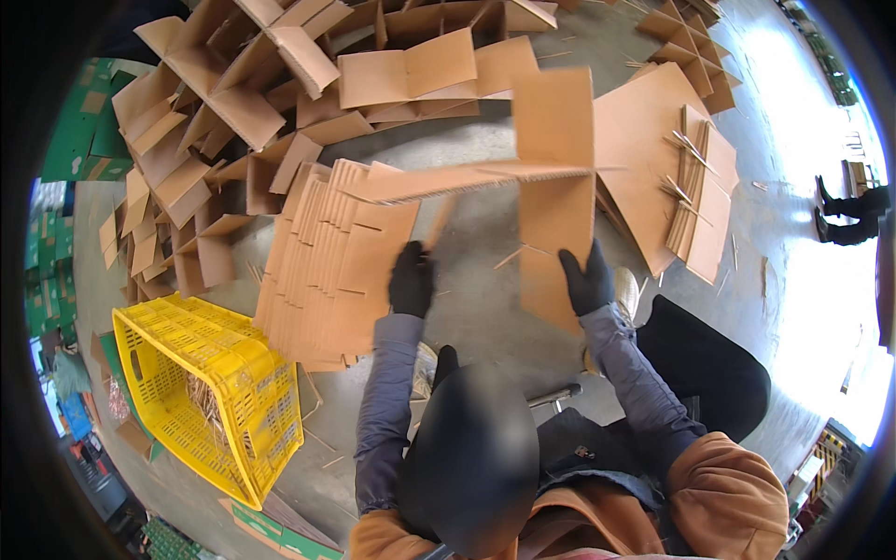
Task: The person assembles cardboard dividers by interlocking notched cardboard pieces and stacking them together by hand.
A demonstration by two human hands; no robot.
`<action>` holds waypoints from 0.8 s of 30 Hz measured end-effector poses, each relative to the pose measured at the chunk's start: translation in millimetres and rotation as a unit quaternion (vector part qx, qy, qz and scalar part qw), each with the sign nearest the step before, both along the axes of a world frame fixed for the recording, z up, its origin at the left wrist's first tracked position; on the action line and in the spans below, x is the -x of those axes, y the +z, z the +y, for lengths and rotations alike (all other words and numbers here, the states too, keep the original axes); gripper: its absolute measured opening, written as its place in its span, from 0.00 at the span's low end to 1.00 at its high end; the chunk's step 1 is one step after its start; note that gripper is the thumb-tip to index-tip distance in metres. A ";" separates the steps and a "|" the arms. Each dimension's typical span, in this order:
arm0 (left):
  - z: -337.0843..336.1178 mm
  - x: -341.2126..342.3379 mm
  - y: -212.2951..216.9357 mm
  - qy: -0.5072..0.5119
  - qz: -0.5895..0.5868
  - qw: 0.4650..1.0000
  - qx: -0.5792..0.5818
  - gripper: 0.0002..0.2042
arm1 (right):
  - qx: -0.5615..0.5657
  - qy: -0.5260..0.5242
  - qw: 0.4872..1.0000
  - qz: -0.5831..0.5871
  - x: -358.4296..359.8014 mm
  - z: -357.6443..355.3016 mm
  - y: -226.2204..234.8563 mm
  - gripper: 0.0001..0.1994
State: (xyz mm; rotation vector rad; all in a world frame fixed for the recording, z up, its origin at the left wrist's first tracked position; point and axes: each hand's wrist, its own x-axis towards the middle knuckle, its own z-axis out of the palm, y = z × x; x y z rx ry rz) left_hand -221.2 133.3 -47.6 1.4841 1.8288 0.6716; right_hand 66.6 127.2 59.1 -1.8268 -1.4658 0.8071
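Note:
In front of me stands a brown cardboard divider (555,219) made of slotted panels crossing each other. My right hand (588,285), in a black glove, grips its right edge, with the thumb on the near face. My left hand (412,280), also gloved in black, is closed around the lower end of a thin, blurred cardboard piece (441,222) seen nearly edge-on. Whether that piece joins the divider, I cannot tell. Just left of this hand lies a fanned stack of slotted cardboard sheets (322,266).
Assembled dividers (224,84) pile up at the far left and back. More flat cardboard sheets (653,149) lie at right, with loose strips on top. A yellow plastic crate (210,392) on its side holds scraps. Black seat (700,373) at my right; a person's legs (849,210) far right.

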 end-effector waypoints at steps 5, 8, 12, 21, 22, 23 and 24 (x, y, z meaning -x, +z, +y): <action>-4.3 -116.0 27.2 -0.235 0.078 0.969 -0.020 0.15 | 0.131 0.052 0.984 -0.112 -4.8 14.4 17.4 0.24; -9.1 -122.9 37.4 -0.272 0.086 0.958 -0.014 0.16 | 0.182 0.074 0.971 -0.140 -13.5 10.2 16.6 0.25; -20.0 -126.4 34.5 -0.282 0.072 0.956 -0.026 0.18 | 0.216 0.114 0.952 -0.183 -7.6 -1.0 -5.7 0.28; -6.3 -119.7 34.7 -0.299 0.082 0.950 0.021 0.16 | 0.372 0.162 0.873 -0.270 19.5 -22.9 -30.9 0.38; -1.1 -122.0 38.3 -0.295 0.067 0.953 0.007 0.15 | 0.335 0.146 0.887 -0.283 21.6 -19.6 -43.2 0.39; -0.9 -122.4 41.7 -0.292 0.050 0.955 -0.007 0.15 | 0.299 0.127 0.898 -0.296 25.5 -12.3 -62.6 0.40; -4.3 -119.7 45.1 -0.286 0.020 0.958 -0.022 0.14 | 0.263 0.102 0.908 -0.310 25.9 -13.1 -74.3 0.41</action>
